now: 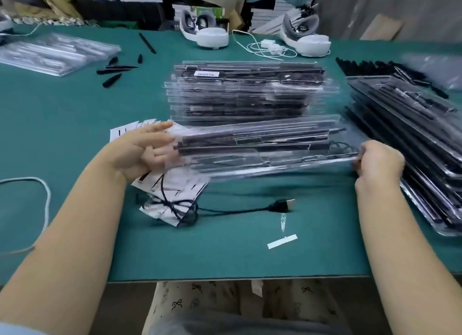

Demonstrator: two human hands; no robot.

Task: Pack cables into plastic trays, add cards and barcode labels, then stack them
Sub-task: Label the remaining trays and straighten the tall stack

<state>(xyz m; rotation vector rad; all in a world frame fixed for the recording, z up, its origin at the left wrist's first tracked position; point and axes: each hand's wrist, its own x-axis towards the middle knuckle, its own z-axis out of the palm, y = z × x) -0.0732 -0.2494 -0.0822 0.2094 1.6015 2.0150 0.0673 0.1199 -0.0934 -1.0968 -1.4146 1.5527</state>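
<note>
I hold a clear plastic tray packed with black cables (262, 149) just above the green-matted counter (75, 124), near its front edge. My right hand (381, 159) pinches the tray's right end in a closed grip, fingers curled round the rim. My left hand (147, 147) is at the tray's left end with the fingers mostly straight and spread; motion blur there keeps me from telling whether it really grips the tray or only steadies it.

Behind the held tray, toward the middle of the counter, stands a tall stack of filled clear trays (247, 92) with a white barcode label (206, 73) on top. Along the right edge a second, slanting pile of filled trays (410, 139) leans. Under my left wrist lie white printed cards (172, 187), fanned out, with a loose black USB cable (240, 209) across them and running right. A white strip label (282, 241) lies nearer the front edge. Toward the far left corner sits a pile of empty clear trays (55, 53) beside scattered black pens (117, 69). At the far edge rest two white headsets (207, 32) and a white cord (265, 47); behind them the room shows cardboard and stacked goods
</note>
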